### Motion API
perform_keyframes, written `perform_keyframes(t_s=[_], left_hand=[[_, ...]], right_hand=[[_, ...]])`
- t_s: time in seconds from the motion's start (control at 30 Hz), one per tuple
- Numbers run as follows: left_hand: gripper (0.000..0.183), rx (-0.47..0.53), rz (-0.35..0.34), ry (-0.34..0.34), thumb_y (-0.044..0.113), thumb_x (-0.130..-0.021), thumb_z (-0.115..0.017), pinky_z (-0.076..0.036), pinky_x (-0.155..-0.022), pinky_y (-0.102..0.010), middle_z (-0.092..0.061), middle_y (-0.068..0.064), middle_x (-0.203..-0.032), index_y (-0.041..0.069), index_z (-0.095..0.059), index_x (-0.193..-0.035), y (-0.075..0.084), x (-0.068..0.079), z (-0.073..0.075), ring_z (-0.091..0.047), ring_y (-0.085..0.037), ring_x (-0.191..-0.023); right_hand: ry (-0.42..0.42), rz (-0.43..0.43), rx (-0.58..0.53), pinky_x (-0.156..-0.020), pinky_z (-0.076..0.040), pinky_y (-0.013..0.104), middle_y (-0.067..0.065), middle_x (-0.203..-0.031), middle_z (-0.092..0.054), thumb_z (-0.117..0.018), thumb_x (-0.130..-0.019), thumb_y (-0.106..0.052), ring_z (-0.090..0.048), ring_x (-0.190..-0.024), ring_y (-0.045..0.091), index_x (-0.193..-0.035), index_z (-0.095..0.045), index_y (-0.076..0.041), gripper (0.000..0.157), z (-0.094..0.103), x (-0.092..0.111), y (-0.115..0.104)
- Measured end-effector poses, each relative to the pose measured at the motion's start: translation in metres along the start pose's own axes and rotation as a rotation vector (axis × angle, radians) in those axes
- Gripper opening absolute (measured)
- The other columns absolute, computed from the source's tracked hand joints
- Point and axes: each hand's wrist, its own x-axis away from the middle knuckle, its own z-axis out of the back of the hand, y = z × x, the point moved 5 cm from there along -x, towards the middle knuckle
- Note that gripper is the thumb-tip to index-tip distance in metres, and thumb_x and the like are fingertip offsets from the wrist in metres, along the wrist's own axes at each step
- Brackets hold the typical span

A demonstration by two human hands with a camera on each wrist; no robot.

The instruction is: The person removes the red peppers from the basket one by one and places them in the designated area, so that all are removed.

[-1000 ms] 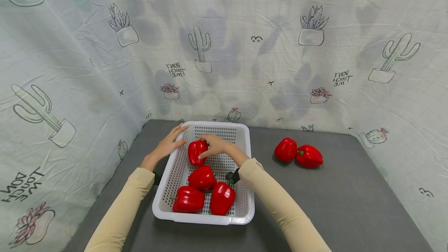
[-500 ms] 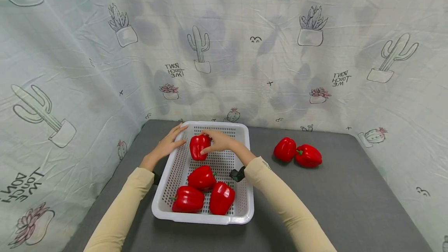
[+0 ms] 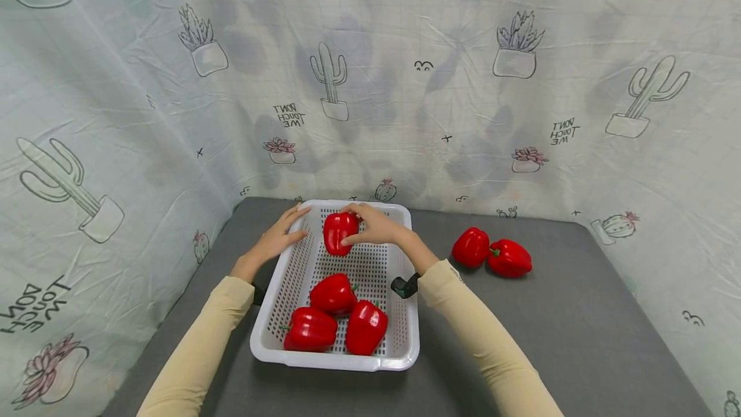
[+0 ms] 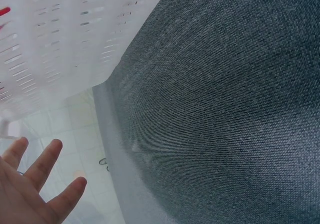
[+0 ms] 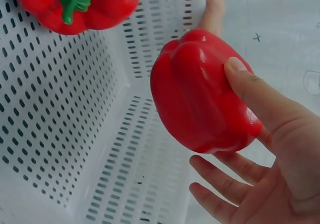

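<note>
My right hand (image 3: 377, 225) grips a red bell pepper (image 3: 336, 234) over the far part of a white perforated plastic basket (image 3: 336, 361). In the right wrist view, the thumb presses one side of this pepper (image 5: 195, 96) while the lower fingers spread below it. My left hand (image 3: 279, 237) rests at the basket's far left rim, fingers spread and fairly straight, also visible in the left wrist view beside the basket's wall (image 4: 65, 38). Inside, toward the near end, lie three red bell peppers: one at the middle (image 3: 333, 294), one at left (image 3: 311, 329), one at right (image 3: 366, 328).
Two more red bell peppers, one upright-looking (image 3: 471, 248) and one on its side (image 3: 510, 259), sit together on the dark grey tabletop (image 3: 556, 340) right of the basket. A pale curtain (image 3: 405, 114) with cactus drawings surrounds the table at the back and sides.
My right hand has raised the gripped bell pepper and carried it rightward and away, from the basket's left side toward its far middle. The left hand has stayed at the rim.
</note>
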Motion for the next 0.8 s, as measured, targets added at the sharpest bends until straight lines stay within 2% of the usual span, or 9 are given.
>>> perform_keyframes(t_s=[0.47, 0.8], left_hand=[[0.06, -0.015, -0.002, 0.008, 0.031, -0.093, -0.052, -0.019, -0.095, -0.072, -0.009, -0.015, -0.155, 0.02, -0.028, -0.147, -0.003, -0.001, -0.002, -0.016, -0.044, -0.137], [0.06, -0.001, -0.004, 0.011, 0.031, -0.093, -0.052, -0.019, -0.096, -0.072, -0.007, -0.012, -0.156, 0.021, -0.028, -0.147, -0.004, -0.002, 0.0, -0.016, -0.043, -0.137]], right_hand=[[0.145, -0.029, -0.05, -0.086, -0.049, 0.037, 0.009, -0.124, -0.048, -0.073, -0.08, -0.03, -0.05, -0.109, 0.022, -0.133, -0.047, -0.016, 0.061, 0.03, 0.025, 0.009], [0.267, 0.013, -0.058, -0.091, -0.046, 0.04, 0.008, -0.125, -0.048, -0.074, -0.078, -0.026, -0.048, -0.109, 0.021, -0.135, -0.045, -0.015, 0.064, 0.052, 0.043, 0.015]])
